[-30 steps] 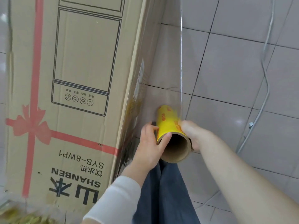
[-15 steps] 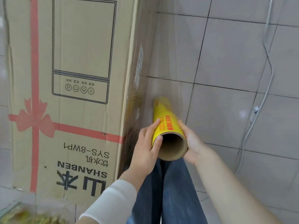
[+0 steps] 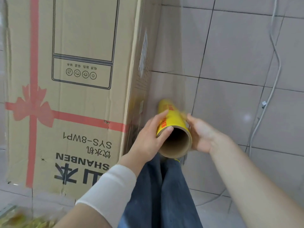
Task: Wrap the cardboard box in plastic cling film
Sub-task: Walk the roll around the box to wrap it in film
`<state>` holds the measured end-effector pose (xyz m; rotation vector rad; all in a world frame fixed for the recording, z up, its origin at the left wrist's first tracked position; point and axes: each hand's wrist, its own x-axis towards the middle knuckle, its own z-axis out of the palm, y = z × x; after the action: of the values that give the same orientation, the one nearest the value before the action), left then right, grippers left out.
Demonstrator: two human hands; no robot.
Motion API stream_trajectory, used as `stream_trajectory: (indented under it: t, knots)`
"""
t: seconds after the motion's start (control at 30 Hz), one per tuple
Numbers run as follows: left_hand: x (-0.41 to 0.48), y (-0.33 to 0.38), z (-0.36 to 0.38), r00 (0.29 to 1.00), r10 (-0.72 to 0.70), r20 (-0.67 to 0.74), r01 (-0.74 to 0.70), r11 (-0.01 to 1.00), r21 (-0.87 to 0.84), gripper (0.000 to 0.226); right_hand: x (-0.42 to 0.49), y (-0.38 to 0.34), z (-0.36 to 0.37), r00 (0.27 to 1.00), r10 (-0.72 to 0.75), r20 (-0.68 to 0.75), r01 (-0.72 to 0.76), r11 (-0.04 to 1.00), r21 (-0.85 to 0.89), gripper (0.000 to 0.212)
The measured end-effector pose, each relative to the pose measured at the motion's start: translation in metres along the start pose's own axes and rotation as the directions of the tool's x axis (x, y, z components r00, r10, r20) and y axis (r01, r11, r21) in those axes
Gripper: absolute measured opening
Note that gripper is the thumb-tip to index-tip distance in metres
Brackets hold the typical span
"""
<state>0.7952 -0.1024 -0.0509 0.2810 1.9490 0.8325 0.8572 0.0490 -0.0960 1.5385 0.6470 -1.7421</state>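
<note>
The cardboard box [image 3: 79, 99], tall and printed with a red ribbon and bow, stands just to the left of the left hand [image 3: 148, 137], its near corner edge beside the knuckles. That hand grips the open end of a yellow cling film roll [image 3: 172, 117], thumb hooked over the cardboard core's rim and fingers lying along the side. The right hand [image 3: 200, 134] cups the roll's opposite side, its fingers blurred but curved against it. A clear film sheet [image 3: 166, 63] rises from the roll along the box's right side face. Below the hands are blue jeans [image 3: 158, 195] and a white sleeve [image 3: 107, 186]; grey floor tiles [image 3: 238, 55] and a thin grey cable [image 3: 274, 55] lie to the right.
</note>
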Motion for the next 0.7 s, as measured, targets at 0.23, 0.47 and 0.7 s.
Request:
stream_trajectory:
  t: [0.23, 0.47, 0.7]
  knots:
    - [-0.056, -0.009, 0.051, 0.951, -0.271, -0.151, 0.221, 0.933, -0.284, 0.036, -0.016, 0.043, 0.006, 0.997, -0.024, 0.071, 0.017, 0.995, 0.100, 0.050]
    - [-0.065, -0.020, 0.057, 0.936, -0.351, 0.037, 0.353, 0.922, -0.160, 0.040, -0.016, 0.047, -0.001, 0.990, 0.038, -0.136, -0.061, 0.983, -0.172, 0.047]
    - [-0.028, -0.023, 0.026, 0.992, -0.069, 0.105, 0.068, 0.998, 0.015, 0.054, -0.017, 0.052, -0.002, 0.997, 0.033, -0.073, -0.033, 0.999, 0.000, 0.046]
